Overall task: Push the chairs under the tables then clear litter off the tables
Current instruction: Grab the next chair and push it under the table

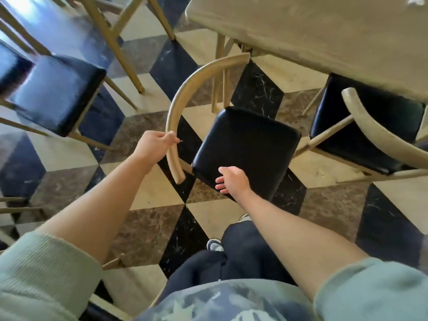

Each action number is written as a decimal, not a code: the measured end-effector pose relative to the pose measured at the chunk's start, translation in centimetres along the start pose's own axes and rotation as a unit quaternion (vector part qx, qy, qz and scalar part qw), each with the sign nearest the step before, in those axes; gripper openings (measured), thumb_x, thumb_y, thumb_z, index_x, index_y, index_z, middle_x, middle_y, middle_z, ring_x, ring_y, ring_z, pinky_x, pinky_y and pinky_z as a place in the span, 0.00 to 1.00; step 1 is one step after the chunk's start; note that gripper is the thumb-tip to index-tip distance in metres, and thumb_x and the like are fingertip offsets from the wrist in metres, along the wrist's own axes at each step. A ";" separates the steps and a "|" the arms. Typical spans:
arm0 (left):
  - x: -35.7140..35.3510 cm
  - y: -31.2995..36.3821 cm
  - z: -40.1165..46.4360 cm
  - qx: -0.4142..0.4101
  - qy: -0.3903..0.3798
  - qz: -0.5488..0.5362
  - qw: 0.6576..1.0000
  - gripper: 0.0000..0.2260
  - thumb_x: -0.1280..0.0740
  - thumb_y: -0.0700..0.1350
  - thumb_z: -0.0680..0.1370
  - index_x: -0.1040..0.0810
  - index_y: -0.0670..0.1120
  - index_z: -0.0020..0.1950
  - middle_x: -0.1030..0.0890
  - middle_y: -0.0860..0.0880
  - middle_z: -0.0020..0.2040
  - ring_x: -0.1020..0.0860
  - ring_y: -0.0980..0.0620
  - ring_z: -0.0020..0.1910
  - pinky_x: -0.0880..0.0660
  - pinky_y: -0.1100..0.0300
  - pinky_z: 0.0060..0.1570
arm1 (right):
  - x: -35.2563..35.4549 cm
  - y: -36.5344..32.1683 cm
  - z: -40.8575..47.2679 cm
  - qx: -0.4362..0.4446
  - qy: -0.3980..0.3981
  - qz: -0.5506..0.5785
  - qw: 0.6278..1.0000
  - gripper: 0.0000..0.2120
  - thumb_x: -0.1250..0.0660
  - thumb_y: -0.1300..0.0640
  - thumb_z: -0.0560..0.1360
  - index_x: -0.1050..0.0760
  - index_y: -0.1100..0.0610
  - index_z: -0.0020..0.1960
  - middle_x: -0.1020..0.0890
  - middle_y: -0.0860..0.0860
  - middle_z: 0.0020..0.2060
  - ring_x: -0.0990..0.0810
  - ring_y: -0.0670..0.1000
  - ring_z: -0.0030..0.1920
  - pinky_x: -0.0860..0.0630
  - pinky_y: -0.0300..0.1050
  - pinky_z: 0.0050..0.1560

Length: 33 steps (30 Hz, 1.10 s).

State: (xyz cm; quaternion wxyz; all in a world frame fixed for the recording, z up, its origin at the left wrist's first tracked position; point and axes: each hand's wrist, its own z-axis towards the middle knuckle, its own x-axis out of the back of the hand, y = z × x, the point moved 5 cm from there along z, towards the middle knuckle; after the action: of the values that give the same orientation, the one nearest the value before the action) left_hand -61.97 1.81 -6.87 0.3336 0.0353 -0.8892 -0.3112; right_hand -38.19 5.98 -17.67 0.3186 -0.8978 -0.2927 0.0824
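Observation:
A chair with a black padded seat (247,144) and a curved tan backrest (183,91) stands out from the beige table (324,28), turned at an angle, its seat clear of the table edge. My left hand (157,142) is closed around the lower end of the curved backrest. My right hand (231,180) hovers with fingers spread at the near corner of the seat; whether it touches is unclear. A small pale scrap of litter (414,0) lies on the table at the top right edge.
A second black-seated chair (370,126) sits partly under the table on the right. Another chair (58,93) and tan legs of a further table (120,38) stand at the left. The floor is checkered marble. My legs and shoes (214,244) are below.

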 end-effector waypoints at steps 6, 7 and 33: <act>3.1 1.6 4.8 -0.036 0.037 0.072 0.996 0.11 0.27 0.48 0.80 0.17 0.48 0.61 0.17 0.50 0.52 0.19 0.54 0.49 0.21 0.60 0.44 | -7.7 -2.0 2.9 -0.108 -0.130 -0.029 0.985 0.23 0.40 0.45 0.83 0.27 0.61 0.68 0.20 0.55 0.51 0.22 0.54 0.53 0.23 0.51 0.59; 3.0 2.1 6.3 -0.031 0.028 0.066 0.997 0.15 0.26 0.50 0.79 0.19 0.49 0.64 0.17 0.50 0.55 0.18 0.53 0.52 0.19 0.57 0.49 | -9.1 -2.3 3.2 -0.117 -0.136 -0.018 0.984 0.24 0.40 0.43 0.83 0.29 0.59 0.70 0.20 0.55 0.54 0.22 0.55 0.57 0.24 0.51 0.61; 5.4 3.8 27.2 0.007 -0.185 0.076 0.980 0.23 0.25 0.41 0.76 0.32 0.46 0.66 0.20 0.43 0.55 0.15 0.44 0.49 0.14 0.47 0.37 | -12.8 -4.3 6.9 -0.191 0.064 -0.204 0.958 0.26 0.46 0.38 0.77 0.16 0.52 0.51 0.15 0.53 0.32 0.20 0.49 0.27 0.24 0.44 0.31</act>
State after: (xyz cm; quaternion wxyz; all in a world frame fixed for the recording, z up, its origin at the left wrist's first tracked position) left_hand -82.29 17.78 -17.48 0.1854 -0.0885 -0.9379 -0.2796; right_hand -52.96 4.86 -20.92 0.1690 -0.8667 -0.4587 -0.0997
